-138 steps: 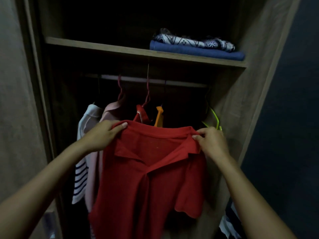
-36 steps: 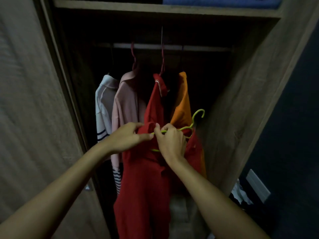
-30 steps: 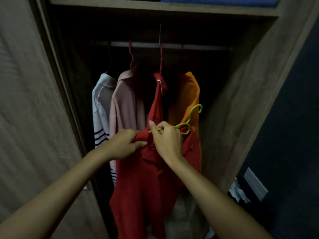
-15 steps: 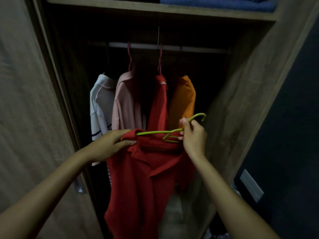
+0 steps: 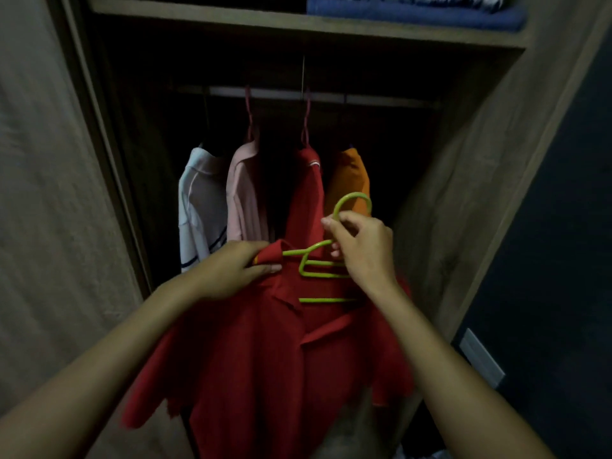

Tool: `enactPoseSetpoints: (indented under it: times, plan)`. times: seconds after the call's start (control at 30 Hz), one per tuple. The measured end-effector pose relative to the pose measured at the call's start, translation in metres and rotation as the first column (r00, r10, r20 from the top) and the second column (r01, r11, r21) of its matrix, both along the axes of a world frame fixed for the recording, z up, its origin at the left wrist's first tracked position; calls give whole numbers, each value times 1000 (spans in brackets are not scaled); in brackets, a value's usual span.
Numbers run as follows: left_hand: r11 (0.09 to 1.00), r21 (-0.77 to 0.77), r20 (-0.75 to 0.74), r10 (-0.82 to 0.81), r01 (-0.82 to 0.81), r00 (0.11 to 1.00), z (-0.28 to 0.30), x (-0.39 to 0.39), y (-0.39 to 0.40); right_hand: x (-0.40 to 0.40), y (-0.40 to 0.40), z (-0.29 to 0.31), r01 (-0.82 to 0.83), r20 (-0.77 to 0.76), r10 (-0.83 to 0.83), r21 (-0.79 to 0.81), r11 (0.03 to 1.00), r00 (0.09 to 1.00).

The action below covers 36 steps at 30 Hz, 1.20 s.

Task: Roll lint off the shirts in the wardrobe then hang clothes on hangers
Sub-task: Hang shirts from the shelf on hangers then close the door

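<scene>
Putting the red shirt on the green hanger.

The right hand (image 5: 362,250) pinches the neck of the hanger (image 5: 318,260), just under its hook, with curled fingers. The left hand (image 5: 231,270) grips the collar edge of the shirt (image 5: 271,359) and holds it over the left arm of the hanger. The shirt hangs down from both hands, in front of the open wardrobe (image 5: 480,160), near its right wall. Part of the hanger is inside the neck hole, and the middle bars show above the collar. Behind the hands, four tops hang on the rail (image 5: 381,100): white (image 5: 198,207), pink (image 5: 243,193), red (image 5: 306,193) and orange (image 5: 351,177). I think the hanging step is in hand. Next, the right shoulder likely needs to slip over the other arm. Then the hook goes up onto the rail, likely in the gap by the right wall.
</scene>
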<state>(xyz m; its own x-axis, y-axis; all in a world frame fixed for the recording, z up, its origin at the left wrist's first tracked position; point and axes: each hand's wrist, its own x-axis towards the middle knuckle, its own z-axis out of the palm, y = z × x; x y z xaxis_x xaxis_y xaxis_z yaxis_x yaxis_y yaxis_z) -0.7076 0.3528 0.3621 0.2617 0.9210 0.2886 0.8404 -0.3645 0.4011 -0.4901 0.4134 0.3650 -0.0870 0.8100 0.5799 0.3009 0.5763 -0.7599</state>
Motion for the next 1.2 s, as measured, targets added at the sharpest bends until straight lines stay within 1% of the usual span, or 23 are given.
enactPoseSetpoints:
  times: [0.03, 0.1, 0.2, 0.27, 0.3, 0.37, 0.43, 0.5, 0.57, 0.6, 0.63, 0.67, 0.73, 0.77, 0.87, 0.93, 1.0, 1.07, 1.13, 1.2]
  plan:
    - [1000, -17, 22, 5, -5, 1000, 2, -2, -2, 5, 1, 1, 17, 1, -17, 4, 1000, 1000]
    - [998, -69, 19, 10, -9, 1000, 4, -1, -4, 6, 0, 1, 23, 32, -23, 7, 1000, 999]
    - [981, -195, 5, 9, -8, 1000, 4, 8, -4, 2, -2, 0, 15, 67, -16, 20, 1000, 998]
    - [977, -213, -41, -2, -7, 999, 5, 13, -4, 5, -1, 5, 41, 14, -41, 24, 999, 999]
    - [977, -215, -40, -8, -1, 999, 4, 14, -4, 8, -1, 7, 59, -27, -58, 33, 998, 998]
    - [976, -210, 78, -37, 53, 996, -4, 20, -4, 11, -2, 7, 103, -91, -96, 70, 992, 991]
    - [982, -167, 215, -48, 85, 975, -15, 32, -3, 9, -6, 4, 181, -124, -172, 72, 981, 977]
    - [988, -128, 314, -44, 88, 948, -27, 45, 0, 10, -12, -5, 280, -103, -277, 10, 960, 955]
    - [990, -115, 378, -28, 77, 926, -39, 57, 4, 17, -18, -23, 330, -29, -334, -105, 938, 942]
    - [991, -112, 416, -21, 75, 909, -46, 64, 6, 21, -22, -34, 313, 13, -316, -175, 934, 949]
    - [991, -107, 455, -19, 76, 890, -51, 71, 7, 24, -27, -46, 260, 28, -261, -254, 932, 965]
    - [993, -92, 474, -19, 71, 880, -57, 78, 9, 28, -31, -57, 187, 12, -194, -325, 927, 981]
    - [998, -47, 452, -8, 33, 892, -67, 96, 11, 34, -37, -71, 65, -56, -96, -411, 909, 994]
    - [1000, -24, 440, 1, 11, 898, -72, 106, 13, 38, -39, -71, 38, -80, -80, -429, 902, 994]
    - [998, 26, 440, 34, -50, 897, -80, 137, 15, 49, -38, -63, 30, -115, -89, -436, 899, 989]
    - [996, 66, 471, 28, -66, 882, -83, 153, 16, 55, -39, -58, 49, -96, -103, -445, 894, 990]
    - [994, 99, 487, -6, -49, 873, -83, 164, 17, 59, -42, -56, 110, -60, -152, -444, 889, 987]
    - [992, 125, 450, -47, -10, 892, -86, 170, 17, 62, -43, -57, 170, -58, -220, -458, 872, 974]
    - [994, 101, 423, -88, 50, 902, -90, 172, 17, 64, -44, -59, 207, -57, -266, -482, 851, 962]
    - [988, 35, 426, -154, 154, 892, -96, 168, 16, 66, -44, -61, 246, -44, -308, -496, 833, 950]
